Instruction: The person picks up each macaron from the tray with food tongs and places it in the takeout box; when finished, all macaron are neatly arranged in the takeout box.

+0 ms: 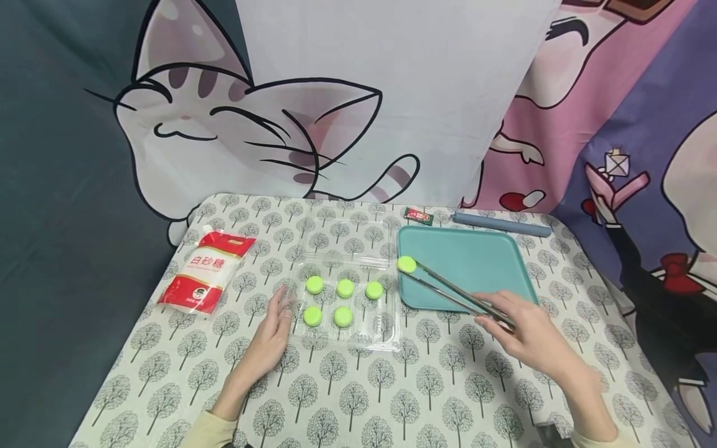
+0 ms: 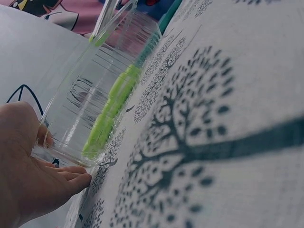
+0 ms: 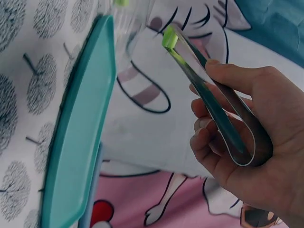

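My right hand (image 1: 529,326) grips metal tongs (image 1: 448,289). Between the tong tips is a round, bright-green macaron-like piece (image 1: 406,264), above the tray's left edge. In the right wrist view, this green piece (image 3: 169,37) is pinched at the end of the tongs (image 3: 213,104). My left hand (image 1: 271,333) holds the left side of a clear plastic box (image 1: 392,344). The left wrist view has the thumb at its wall and the other fingers (image 2: 71,178) low beside it. Inside the box, similar green pieces (image 1: 344,288) stand three behind and two in front, at left and middle.
A teal tray (image 1: 470,249) lies right of the box. Behind it are a grey-blue rod (image 1: 501,224) and a small red-and-green packet (image 1: 418,216). The box's clear lid (image 1: 347,256) lies opened backwards. A red-and-white sugar bag (image 1: 207,271) is at left.
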### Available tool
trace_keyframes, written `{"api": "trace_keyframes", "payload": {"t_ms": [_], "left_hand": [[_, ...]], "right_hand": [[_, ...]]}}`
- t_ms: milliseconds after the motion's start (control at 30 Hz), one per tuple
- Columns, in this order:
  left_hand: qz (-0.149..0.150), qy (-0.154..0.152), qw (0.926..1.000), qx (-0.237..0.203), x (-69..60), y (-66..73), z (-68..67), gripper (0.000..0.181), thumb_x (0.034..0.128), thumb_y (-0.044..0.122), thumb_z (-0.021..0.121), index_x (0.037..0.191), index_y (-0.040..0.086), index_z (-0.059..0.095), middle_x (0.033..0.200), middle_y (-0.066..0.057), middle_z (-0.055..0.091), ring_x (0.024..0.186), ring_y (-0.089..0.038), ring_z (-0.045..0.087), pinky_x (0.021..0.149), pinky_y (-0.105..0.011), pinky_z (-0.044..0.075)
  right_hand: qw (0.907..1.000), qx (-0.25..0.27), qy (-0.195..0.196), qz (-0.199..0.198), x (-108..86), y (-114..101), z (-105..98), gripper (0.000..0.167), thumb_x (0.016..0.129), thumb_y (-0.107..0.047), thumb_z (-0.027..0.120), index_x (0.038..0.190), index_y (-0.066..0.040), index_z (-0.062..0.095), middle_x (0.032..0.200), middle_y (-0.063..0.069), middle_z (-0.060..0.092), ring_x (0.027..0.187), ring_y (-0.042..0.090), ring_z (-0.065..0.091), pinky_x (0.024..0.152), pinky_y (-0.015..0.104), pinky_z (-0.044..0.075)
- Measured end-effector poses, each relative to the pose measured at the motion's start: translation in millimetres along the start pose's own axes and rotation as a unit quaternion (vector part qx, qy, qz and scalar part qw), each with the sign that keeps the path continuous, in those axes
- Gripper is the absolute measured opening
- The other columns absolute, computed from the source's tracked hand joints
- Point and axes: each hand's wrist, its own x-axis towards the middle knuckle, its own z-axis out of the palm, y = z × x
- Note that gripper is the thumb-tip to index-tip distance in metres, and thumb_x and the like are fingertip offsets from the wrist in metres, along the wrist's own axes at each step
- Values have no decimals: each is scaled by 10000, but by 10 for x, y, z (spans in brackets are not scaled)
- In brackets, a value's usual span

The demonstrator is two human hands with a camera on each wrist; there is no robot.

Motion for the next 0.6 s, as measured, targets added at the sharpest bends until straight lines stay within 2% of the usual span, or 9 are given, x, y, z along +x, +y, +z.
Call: {"api": "trace_keyframes", "payload": {"t_ms": [133,233,367,433,600], "left_hand": [[27,2,10000,5,3,-8,1,593,1100,128,352,1627,88,83,1592,-251,362,1452,-472,365,1207,-622,283],[51,12,10000,11,12,-16,3,591,1101,131,350,1627,91,82,1593,-252,360,1449,-475,369,1205,-620,288],[61,8,10000,5,20,-22,7,591,1102,135,351,1628,94,83,1593,-254,356,1448,-478,369,1203,-620,290],[55,5,10000,5,18,-20,8,590,1102,134,351,1628,93,85,1593,-254,358,1450,-476,367,1204,-623,286],[50,13,10000,-2,8,-13,9,590,1101,132,350,1627,90,86,1592,-256,359,1454,-471,363,1207,-623,282]], "right_hand": [[9993,40,-263,-244,81,-94,24,433,830,-60,795,1248,-69,684,950,-81,687,739,-50,560,583,180,545],[9977,-65,-520,-429,163,-148,28,403,854,-105,783,1245,-81,692,939,-98,673,694,-72,490,575,173,511],[9931,-362,-948,-587,276,-212,8,364,892,-183,761,1242,-103,703,982,-69,701,726,-87,507,654,225,570],[9902,-348,-1205,-618,327,-240,-8,352,906,-199,749,1240,-95,704,988,-47,706,714,-93,506,664,221,573],[9819,-14,-1775,-657,453,-299,-54,324,911,-151,735,1216,-46,702,954,-27,688,615,-106,426,569,155,500]]}}
